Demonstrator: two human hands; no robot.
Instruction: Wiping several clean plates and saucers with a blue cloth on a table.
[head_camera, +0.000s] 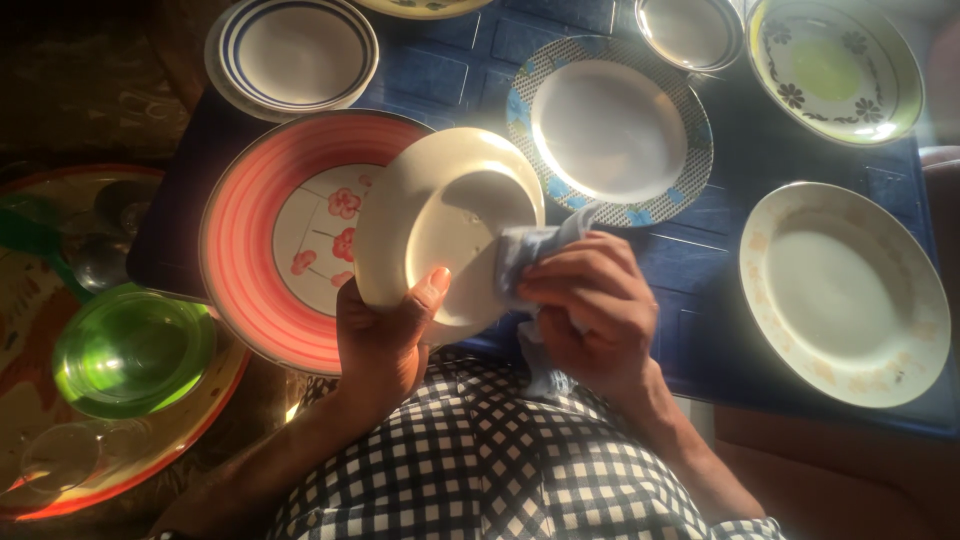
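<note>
My left hand (385, 335) grips a cream plate (440, 215) by its near rim, thumb on its underside, and holds it tilted above the table. My right hand (590, 310) is closed on a blue cloth (525, 250) and presses it against the plate's right side. Just behind the held plate lies a large plate with a pink striped rim and red flowers (270, 240).
On the blue table (740, 130) lie a blue-patterned plate (610, 130), a cream plate (845, 290), a yellow-green flowered plate (835, 65), a metal bowl (690, 30) and blue-ringed plates (295, 55). At left a tray (215, 400) carries a green glass bowl (130, 350) and clear glasses.
</note>
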